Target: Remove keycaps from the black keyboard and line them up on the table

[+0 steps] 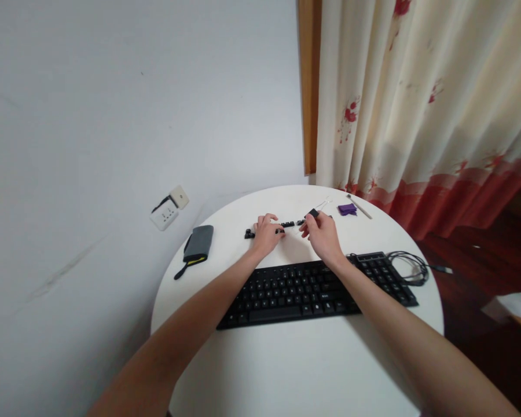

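My right hand (323, 236) is closed on what looks like a keycap puller (313, 213), with a black body and thin wires pointing away from me. My left hand (267, 233) rests on the table with its fingers curved and apart, touching small black keycaps (280, 231). More loose keycaps (287, 224) lie in a row between and beyond both hands, partly covered by the fingers. Nearer to me, under my forearms, lies a black keyboard (286, 292); some of its keys on the right are hidden by my right arm.
The round white table (282, 365) stands against the wall. A grey pouch (198, 242) lies at the left, a purple cloth (347, 209) and a thin brush-like stick (359, 207) at the back right. A coiled USB cable (417, 272) hangs over the right edge.
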The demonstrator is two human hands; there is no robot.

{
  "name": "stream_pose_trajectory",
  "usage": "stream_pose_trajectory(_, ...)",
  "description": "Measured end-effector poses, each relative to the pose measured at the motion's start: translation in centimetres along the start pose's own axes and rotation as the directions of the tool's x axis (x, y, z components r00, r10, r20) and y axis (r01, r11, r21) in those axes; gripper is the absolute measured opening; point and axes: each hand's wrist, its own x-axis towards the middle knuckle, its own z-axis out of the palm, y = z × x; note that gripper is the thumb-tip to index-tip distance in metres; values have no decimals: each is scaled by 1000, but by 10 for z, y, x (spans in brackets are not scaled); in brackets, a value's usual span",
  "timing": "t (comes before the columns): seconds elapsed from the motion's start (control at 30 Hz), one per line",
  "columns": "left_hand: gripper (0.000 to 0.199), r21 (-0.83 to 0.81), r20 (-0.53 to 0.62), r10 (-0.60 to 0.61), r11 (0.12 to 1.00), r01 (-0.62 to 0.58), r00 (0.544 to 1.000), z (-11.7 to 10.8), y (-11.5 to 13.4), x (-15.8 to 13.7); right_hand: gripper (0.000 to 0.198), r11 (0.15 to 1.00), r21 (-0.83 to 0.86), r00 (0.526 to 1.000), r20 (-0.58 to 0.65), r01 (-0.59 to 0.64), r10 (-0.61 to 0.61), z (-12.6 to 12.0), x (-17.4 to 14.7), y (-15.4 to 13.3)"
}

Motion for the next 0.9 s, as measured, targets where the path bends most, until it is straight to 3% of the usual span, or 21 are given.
stream_pose_trajectory(0.37, 30, 42, -40, -45, 998, 47, 998, 4, 1, -3, 25, 999, 23, 999, -15, 37, -37, 1, 0, 4)
stream_pose_trajectory(0.9, 29, 68, -47, -104, 992, 107, 993, 3, 1, -3, 25, 999, 15, 999, 5, 36, -36, 0, 0, 5)
